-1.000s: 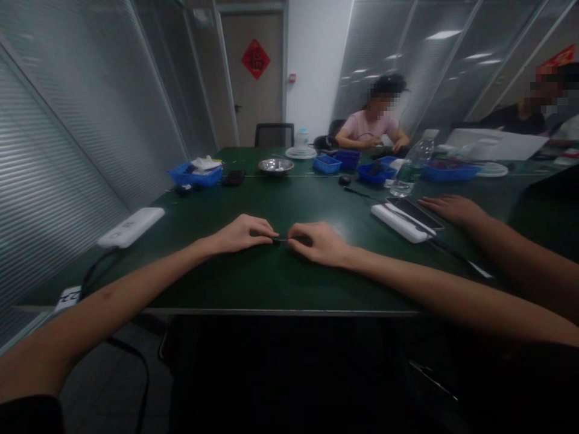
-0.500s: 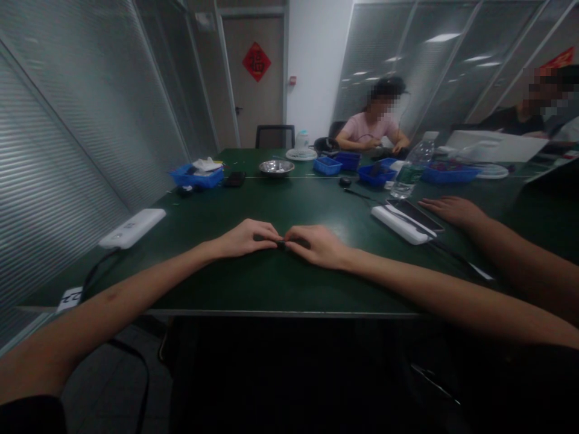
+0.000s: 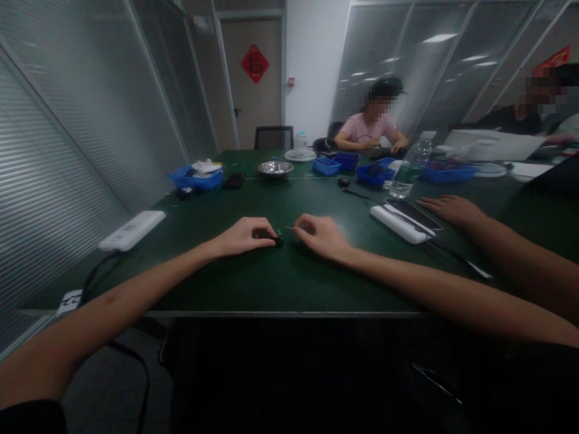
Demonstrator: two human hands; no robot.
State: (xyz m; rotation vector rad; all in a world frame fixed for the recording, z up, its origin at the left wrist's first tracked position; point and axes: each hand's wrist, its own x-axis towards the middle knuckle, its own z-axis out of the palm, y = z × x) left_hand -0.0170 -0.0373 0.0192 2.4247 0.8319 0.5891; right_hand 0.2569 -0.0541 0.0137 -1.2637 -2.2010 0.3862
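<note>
My left hand (image 3: 248, 235) rests on the dark green table (image 3: 271, 283), its thumb and fingers closed on a small black piece (image 3: 278, 242). Just behind that piece shows a small bit of bright green (image 3: 279, 232), too small to make out. A short way to the right, my right hand (image 3: 322, 237) pinches a thin, pale, needle-like pin (image 3: 290, 228) that points left towards the black piece. A narrow gap parts the two hands. What exactly the black piece is, I cannot tell.
White power strips (image 3: 133, 231) lie at left and right. Beyond are a steel bowl (image 3: 275, 169), blue trays (image 3: 196, 176) and a water bottle (image 3: 411, 169). Another person's hand (image 3: 447, 208) lies flat at right, near a phone (image 3: 412, 214). Two people sit across the table.
My hands were together at the black piece. Now my right hand has drawn away to the right and slightly up, with the thin pin showing in its fingertips. My left hand has hardly moved.
</note>
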